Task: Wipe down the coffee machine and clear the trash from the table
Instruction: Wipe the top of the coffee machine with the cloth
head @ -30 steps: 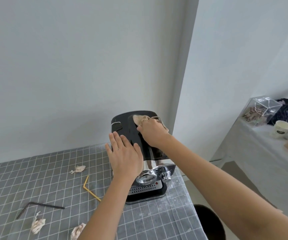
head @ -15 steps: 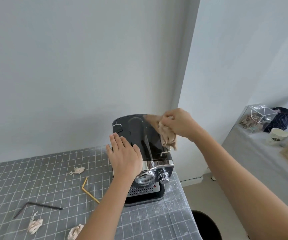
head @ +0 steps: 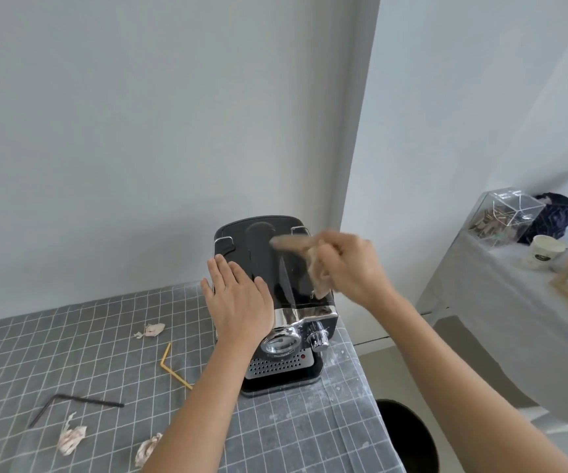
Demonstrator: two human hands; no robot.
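Our left hand (head: pixel 238 305) lies open and flat on the black coffee machine (head: pixel 275 291) at the table's (head: pixel 71 363) right edge, while our right hand (head: pixel 351 264) grips a blurred cloth (head: pixel 313 264) over its top.

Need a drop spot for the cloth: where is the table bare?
Bare: the far-left tablecloth behind the tissue wads, and the front strip right of the coffee machine. Crowded: front-left, with the black straw, yellow straw and wads.
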